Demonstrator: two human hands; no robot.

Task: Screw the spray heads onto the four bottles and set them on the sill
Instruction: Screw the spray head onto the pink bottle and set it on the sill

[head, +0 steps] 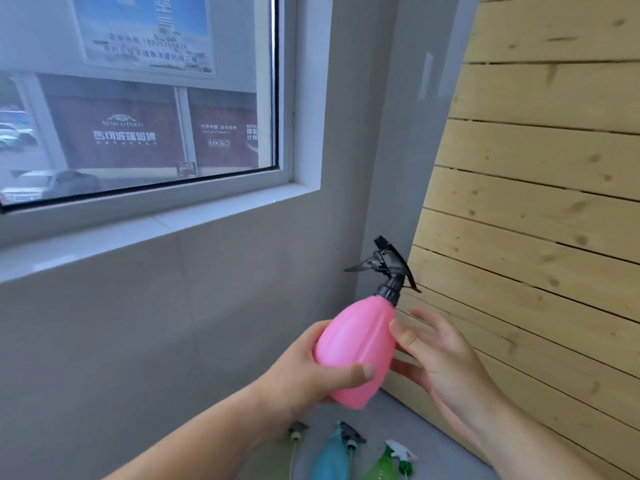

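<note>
Pink bottle [356, 348], black head [388, 265] fitted: gripped by left hand [311, 372]; right hand [436, 355] open, touching. Neck tilted up-right; sill [145, 226] lies up-left.

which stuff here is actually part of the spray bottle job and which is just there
Part of the job:
- pink bottle with black spray head, held by left hand, right hand open beside it
- blue bottle
- green bottle
- loose spray head
- sill

Just there:
- wooden slat wall
- window
</note>
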